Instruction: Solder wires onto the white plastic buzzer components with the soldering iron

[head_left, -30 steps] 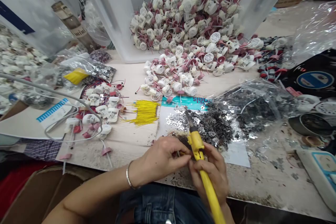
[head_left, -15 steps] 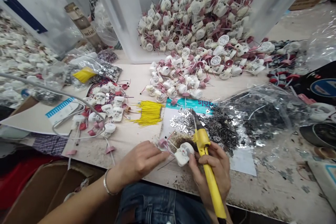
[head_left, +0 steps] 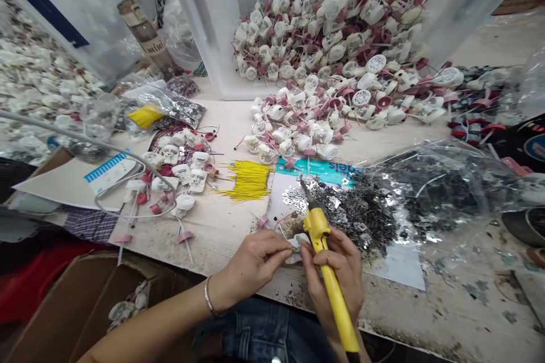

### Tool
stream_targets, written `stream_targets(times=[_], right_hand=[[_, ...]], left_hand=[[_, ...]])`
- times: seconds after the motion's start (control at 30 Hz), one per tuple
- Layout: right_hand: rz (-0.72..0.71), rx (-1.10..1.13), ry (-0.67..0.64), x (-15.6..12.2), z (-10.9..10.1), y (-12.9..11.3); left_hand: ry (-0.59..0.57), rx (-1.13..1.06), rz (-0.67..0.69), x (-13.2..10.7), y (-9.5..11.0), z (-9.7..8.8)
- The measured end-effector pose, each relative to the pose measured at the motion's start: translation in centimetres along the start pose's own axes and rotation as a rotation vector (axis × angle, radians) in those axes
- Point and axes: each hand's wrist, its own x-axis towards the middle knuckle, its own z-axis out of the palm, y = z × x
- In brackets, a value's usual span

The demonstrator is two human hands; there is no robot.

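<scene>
While the left hand [head_left: 251, 266] pinches a white plastic housing [head_left: 293, 256], which looks light and fragile, by its edge, the right hand [head_left: 340, 275] closes around a yellow soldering iron [head_left: 317, 224]

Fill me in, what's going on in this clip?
A person sits at a cluttered workbench. Their right hand grips a yellow-handled soldering iron, and their left hand pinches a white plastic fitting with thin wires just beside it. A heap of silver metal pieces lies ahead, near a bundle of thin yellow wires and a pile of white fittings with red discs.
</scene>
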Motion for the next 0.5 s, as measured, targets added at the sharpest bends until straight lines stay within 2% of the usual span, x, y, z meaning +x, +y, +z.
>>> stream_targets(times=[0.07, 0.13, 0.2, 0.27, 0.33, 0.4, 0.5], right_hand=[[-0.058, 0.005, 0.014, -0.2, 0.2, -0.2], [-0.096, 0.060, -0.051, -0.6, 0.2, -0.2], [-0.085, 0.112, -0.121, -0.9, 0.0, -0.2], [-0.033, 0.133, -0.108, -1.1, -0.4, -0.1], [0.009, 0.130, -0.045, -1.1, -1.2, 0.1], [-0.033, 0.099, -0.031, -1.0, -2.4, 0.1], [-0.161, 0.002, -0.135, -1.4, -4.7, -0.2]], left_hand=[[-0.012, -0.028, -0.051, 0.1, 0.2, -0.1], [-0.045, -0.051, -0.092, 0.2, 0.4, -0.2], [-0.073, -0.070, -0.128, 0.2, 0.6, -0.3], [-0.069, -0.057, -0.149, -0.1, 0.6, -0.4], [-0.034, 0.011, -0.145, -0.4, 0.6, -0.5], [-0.027, 0.107, -0.138, -0.7, 0.5, -0.6], [-0.101, 0.178, -0.177, -0.7, 0.6, -0.8]])
